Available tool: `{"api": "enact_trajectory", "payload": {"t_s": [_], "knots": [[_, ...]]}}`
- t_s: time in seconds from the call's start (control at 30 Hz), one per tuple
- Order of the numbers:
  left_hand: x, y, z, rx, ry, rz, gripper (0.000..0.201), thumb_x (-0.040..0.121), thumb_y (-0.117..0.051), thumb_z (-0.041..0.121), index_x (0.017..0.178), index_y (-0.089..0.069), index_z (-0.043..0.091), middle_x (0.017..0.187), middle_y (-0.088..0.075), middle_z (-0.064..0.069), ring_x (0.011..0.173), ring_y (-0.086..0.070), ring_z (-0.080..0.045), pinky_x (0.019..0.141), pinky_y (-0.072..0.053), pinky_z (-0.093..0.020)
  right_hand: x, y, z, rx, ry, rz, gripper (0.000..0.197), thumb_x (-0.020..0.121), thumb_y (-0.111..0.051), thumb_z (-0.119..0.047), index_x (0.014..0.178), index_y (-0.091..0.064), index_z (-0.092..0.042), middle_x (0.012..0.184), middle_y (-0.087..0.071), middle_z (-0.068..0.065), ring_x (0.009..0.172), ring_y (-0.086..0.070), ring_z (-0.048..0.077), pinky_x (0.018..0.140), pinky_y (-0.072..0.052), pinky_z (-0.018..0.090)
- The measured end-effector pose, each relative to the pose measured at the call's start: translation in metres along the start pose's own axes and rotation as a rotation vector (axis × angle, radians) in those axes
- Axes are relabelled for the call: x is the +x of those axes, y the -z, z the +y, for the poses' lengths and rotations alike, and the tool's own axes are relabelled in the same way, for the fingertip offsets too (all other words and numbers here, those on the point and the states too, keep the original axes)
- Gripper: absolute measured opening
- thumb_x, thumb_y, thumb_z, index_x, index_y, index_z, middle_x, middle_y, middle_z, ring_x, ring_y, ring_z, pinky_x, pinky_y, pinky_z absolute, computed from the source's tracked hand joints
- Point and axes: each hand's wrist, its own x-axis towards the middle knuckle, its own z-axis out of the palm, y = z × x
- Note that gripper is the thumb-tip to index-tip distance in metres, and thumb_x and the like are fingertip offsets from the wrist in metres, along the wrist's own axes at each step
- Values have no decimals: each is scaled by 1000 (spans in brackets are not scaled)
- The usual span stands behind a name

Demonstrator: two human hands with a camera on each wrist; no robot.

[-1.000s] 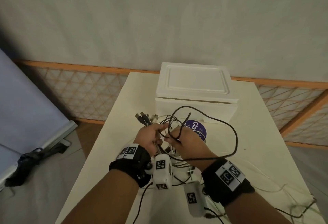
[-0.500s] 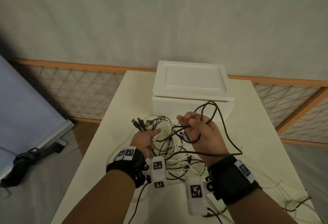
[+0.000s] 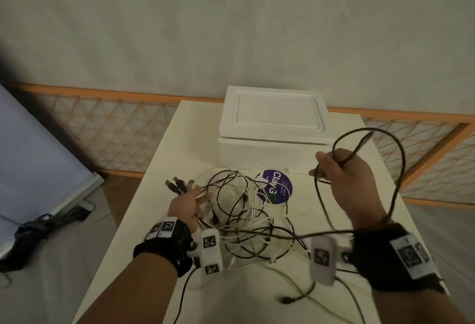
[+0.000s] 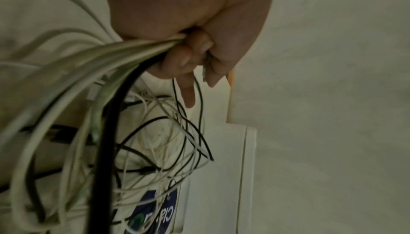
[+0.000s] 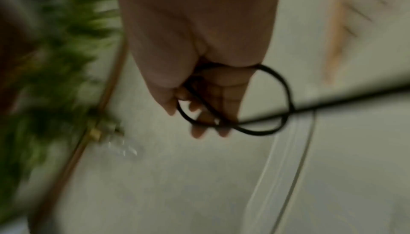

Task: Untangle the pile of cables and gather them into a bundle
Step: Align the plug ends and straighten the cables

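A tangle of black and white cables (image 3: 246, 221) lies on the white table (image 3: 159, 164) between my arms. My left hand (image 3: 189, 204) grips a bunch of cable ends, their dark plugs (image 3: 177, 185) sticking out past the knuckles. In the left wrist view its fingers (image 4: 188, 59) curl round several white cables and a thick black one (image 4: 111, 132). My right hand (image 3: 344, 177) is raised at the right and holds a looped black cable (image 3: 395, 159), which trails back over my right wrist into the tangle. The right wrist view shows that black cable (image 5: 266, 129) looped across the curled fingers (image 5: 213, 101).
A white foam box (image 3: 275, 128) with its lid on stands at the back of the table. A round purple sticker (image 3: 276, 186) lies in front of it. A loose cable with a dark plug (image 3: 286, 300) lies near the front edge. A lattice screen (image 3: 102, 138) runs behind the table.
My right hand has pulled the black cable up and far to the right, away from my left hand. The left hand keeps its hold on the cable ends in much the same place.
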Motion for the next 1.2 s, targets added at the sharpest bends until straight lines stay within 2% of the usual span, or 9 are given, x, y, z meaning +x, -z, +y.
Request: {"api": "enact_trajectory", "payload": {"t_s": [0.1,0.2,0.3,0.37,0.57,0.67,0.8,0.97,1.2], "knots": [[-9,0,-2,-76,-53,-52,20,94,-52,9,75,-48,12,66,-61,-8,26,-26,-9,32,-23,-16,12,25,43,-769,-53,-76,25,89,-60,-32,90,-50,-9,83,-64,8,80,-64,30,66,-48,35],[-17,5,-1,-236,-59,-124,33,92,-46,4,64,-34,17,42,-35,3,28,-21,-8,33,-22,-17,3,39,79,-1135,-354,-237,64,74,-76,-35,119,-39,-9,117,-55,11,107,-59,33,83,-49,42],[-30,5,-2,-316,-51,-199,37,95,-47,5,62,-35,17,41,-32,4,27,-22,-7,33,-26,-16,-20,46,110,-1275,-497,-516,114,63,-81,-46,145,-12,-11,142,-32,7,126,-45,33,100,-39,49],[-39,3,-3,-316,-73,-218,37,95,-51,7,62,-39,16,41,-34,4,28,-23,-6,33,-28,-16,-33,52,113,-1165,-476,-595,101,68,-79,-41,146,-21,-13,144,-36,4,129,-43,26,104,-35,42],[-72,-11,-8,-273,-125,-284,32,93,-53,6,63,-45,14,42,-37,4,30,-23,-6,34,-28,-17,-57,7,40,-548,308,-114,24,81,-69,-13,106,-67,-14,105,-66,3,94,-61,18,85,-41,24],[-90,-22,-10,-211,-190,-375,29,93,-54,11,65,-46,14,45,-41,2,32,-25,-7,36,-30,-19,-67,-45,-3,-549,485,-384,35,91,-58,-26,124,-59,-17,123,-62,1,114,-54,17,97,-28,18],[-109,-25,-17,-152,-300,-429,34,94,-57,22,62,-53,12,53,-48,-3,38,-31,-10,44,-34,-23,-71,-90,-2,-913,644,-706,26,97,-43,-31,111,-58,-16,104,-67,5,102,-61,24,111,-20,47],[-115,-12,-21,-183,-328,-473,34,89,-57,36,65,-50,13,55,-43,-3,49,-40,-16,51,-41,-27,-80,-105,9,-893,731,-672,16,83,-55,-22,69,-56,-18,55,-55,0,46,-53,24,49,-47,32],[-118,-4,-24,-194,-353,-538,21,82,-61,22,64,-55,14,57,-44,0,53,-43,-11,53,-42,-25,-87,-109,13,-740,753,-534,31,86,-35,-33,69,-57,-18,54,-53,-1,42,-50,21,39,-35,27]]}}
